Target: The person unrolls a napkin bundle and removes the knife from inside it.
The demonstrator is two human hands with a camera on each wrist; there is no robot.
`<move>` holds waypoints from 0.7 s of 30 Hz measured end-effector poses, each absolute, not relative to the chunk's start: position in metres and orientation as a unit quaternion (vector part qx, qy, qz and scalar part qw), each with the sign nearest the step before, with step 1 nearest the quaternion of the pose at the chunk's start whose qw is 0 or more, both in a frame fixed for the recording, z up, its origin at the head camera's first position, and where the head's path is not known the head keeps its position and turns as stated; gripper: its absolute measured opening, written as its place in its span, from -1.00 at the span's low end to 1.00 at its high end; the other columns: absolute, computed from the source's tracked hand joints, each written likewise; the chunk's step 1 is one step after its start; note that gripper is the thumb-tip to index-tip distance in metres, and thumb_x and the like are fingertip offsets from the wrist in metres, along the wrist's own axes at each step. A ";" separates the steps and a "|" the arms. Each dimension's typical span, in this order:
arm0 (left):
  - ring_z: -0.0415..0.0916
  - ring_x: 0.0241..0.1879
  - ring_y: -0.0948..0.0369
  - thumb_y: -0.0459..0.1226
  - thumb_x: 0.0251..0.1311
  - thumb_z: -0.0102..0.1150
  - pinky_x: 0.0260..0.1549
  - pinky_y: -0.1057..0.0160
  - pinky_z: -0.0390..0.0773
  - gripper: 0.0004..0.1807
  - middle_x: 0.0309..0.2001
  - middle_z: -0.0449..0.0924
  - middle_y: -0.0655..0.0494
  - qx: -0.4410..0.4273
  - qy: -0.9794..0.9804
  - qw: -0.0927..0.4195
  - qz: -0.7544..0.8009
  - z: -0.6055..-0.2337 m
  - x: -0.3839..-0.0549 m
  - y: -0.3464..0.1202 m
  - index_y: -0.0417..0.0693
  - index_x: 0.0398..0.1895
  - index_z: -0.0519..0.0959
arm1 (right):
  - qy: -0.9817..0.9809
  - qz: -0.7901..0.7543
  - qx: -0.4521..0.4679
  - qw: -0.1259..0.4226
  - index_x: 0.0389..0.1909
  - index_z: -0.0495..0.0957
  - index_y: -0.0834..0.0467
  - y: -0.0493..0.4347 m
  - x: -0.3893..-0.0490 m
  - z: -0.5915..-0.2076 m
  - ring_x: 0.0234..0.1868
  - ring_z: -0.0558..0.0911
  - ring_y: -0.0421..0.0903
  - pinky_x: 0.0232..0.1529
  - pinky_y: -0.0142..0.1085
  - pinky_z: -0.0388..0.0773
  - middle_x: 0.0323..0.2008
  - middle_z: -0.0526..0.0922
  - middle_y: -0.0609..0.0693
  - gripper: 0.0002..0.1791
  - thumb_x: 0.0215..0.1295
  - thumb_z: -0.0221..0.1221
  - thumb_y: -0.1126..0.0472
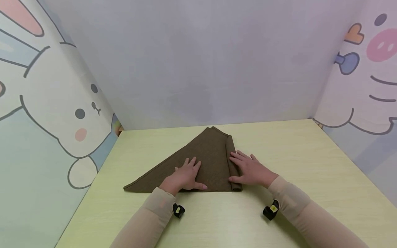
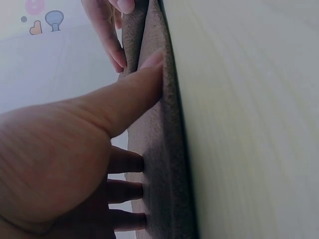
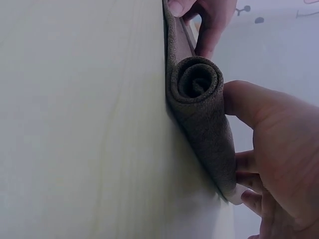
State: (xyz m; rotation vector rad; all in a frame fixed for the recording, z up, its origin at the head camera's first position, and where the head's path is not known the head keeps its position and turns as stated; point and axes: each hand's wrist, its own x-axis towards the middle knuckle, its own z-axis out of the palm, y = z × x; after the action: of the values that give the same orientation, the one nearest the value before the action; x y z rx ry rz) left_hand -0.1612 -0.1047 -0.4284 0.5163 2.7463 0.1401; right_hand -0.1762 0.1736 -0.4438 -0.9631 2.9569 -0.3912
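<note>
A brown cloth, folded into a triangle, lies on the table with its long edge toward me. Its right end is wound into a roll, whose spiral end shows in the right wrist view. My left hand rests flat on the cloth's middle, fingers spread, with the thumb near the front edge. On the roll, my right hand lays its fingertips and thumb along the top and outer side, fingers fairly straight. In the right wrist view the thumb touches the roll near its spiral end.
The pale wooden table extends around the cloth. A plain wall stands behind it, and walls with cartoon animals rise at the left and right. Black wrist cameras are strapped to both wrists.
</note>
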 end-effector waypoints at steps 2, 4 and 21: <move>-0.21 0.46 -0.18 0.32 0.02 0.19 0.08 -0.44 0.19 0.11 0.52 -0.15 -0.12 0.181 0.967 0.171 0.048 -0.428 -0.161 -0.105 -0.08 0.51 0.05 | 0.944 -0.127 -0.306 0.007 0.39 0.28 0.21 0.174 -0.177 -0.445 0.45 0.10 0.16 0.22 0.34 0.07 0.43 0.20 0.12 -0.07 0.16 0.19 -0.33; -0.21 0.46 -0.18 0.31 0.02 0.20 0.08 -0.45 0.19 0.10 0.51 -0.15 -0.12 0.180 0.967 0.171 0.049 -0.428 -0.161 -0.105 -0.08 0.51 0.06 | 0.943 -0.132 -0.306 0.009 0.39 0.28 0.21 0.174 -0.177 -0.445 0.44 0.11 0.17 0.22 0.34 0.07 0.42 0.20 0.12 -0.07 0.16 0.20 -0.32; -0.21 0.47 -0.16 0.34 0.04 0.16 0.09 -0.44 0.18 0.10 0.52 -0.16 -0.11 0.188 0.967 0.167 0.047 -0.432 -0.162 -0.109 -0.07 0.52 0.04 | 0.938 -0.166 -0.303 0.034 0.43 0.21 0.23 0.184 -0.175 -0.447 0.45 0.08 0.20 0.25 0.31 0.07 0.44 0.16 0.16 -0.09 0.24 0.15 -0.29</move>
State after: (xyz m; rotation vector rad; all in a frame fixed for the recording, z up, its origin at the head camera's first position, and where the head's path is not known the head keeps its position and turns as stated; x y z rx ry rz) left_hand -0.1622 -0.1092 -0.4315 0.5358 2.7515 0.1344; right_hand -0.1745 0.1839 -0.4468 -0.9318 2.8838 -0.5097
